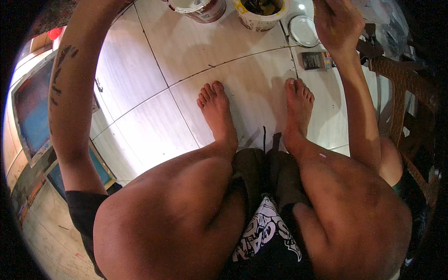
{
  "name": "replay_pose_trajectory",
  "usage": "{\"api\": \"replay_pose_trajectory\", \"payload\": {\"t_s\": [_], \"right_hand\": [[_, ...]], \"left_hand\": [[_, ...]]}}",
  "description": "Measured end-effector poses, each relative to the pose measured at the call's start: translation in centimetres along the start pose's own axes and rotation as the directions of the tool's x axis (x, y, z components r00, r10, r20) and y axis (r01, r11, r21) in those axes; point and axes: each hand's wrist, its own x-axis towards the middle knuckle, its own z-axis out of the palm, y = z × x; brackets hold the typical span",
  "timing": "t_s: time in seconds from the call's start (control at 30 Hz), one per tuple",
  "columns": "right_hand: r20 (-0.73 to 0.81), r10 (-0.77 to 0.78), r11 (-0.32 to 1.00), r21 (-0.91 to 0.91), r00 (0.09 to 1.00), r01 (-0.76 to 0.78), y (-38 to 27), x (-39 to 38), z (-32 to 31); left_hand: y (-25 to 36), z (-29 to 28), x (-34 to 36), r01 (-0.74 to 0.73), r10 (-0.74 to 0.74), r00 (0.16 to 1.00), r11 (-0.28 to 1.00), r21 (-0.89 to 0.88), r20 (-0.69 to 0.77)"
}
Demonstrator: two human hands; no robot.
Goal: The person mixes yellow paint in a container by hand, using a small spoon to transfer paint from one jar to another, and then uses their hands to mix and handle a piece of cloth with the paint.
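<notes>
My left forearm, streaked with dark smudges, reaches up to the top edge, where that hand is cut off. My right hand is at the upper right, its fingers mostly hidden or cut off, so its grip is unclear. Near it lie a round white lid and a small dark box or packet on the tiled floor. At the top middle stand a white bucket with a reddish outside and a paint-stained tub with yellow on its rim and dark contents.
Framed screens with blue surfaces lean at the left. A brown woven chair or rack stands along the right, with crumpled clear plastic above it. My bare feet rest on the white tiles.
</notes>
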Motion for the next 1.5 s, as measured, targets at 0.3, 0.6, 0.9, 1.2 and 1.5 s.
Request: {"api": "replay_pose_trajectory", "payload": {"t_s": [0.3, 0.6, 0.9, 1.2, 1.5], "right_hand": [[-0.010, 0.008, 1.000, -0.010, 1.000, -0.008, 0.0, -0.1, -0.1], [-0.023, 0.009, 1.000, -0.021, 1.000, -0.010, 0.0, -0.7, -0.5], [-0.034, 0.006, 1.000, -0.031, 0.999, -0.007, 0.1, -0.8, -0.4], [-0.117, 0.058, 0.998, -0.027, 0.991, -0.061, 0.5, 1.7, 1.4], [-0.107, 0.060, 0.998, -0.007, 0.992, -0.061, -0.2, 2.1, 3.4]], "left_hand": [[19.2, 2.6, -10.9, 0.877, -0.700, 0.201, 0.441, 0.193, 0.685], [22.6, 6.2, -12.9, 0.854, -0.813, -0.147, 0.183, 0.488, 0.563], [24.8, 7.8, -14.9, 0.845, -0.910, -0.012, 0.212, 0.490, 0.414], [24.5, 7.9, -14.6, 0.853, -0.913, 0.036, 0.240, 0.464, 0.406], [23.2, 6.8, -14.2, 0.850, -0.901, -0.022, 0.211, 0.483, 0.433]]}}
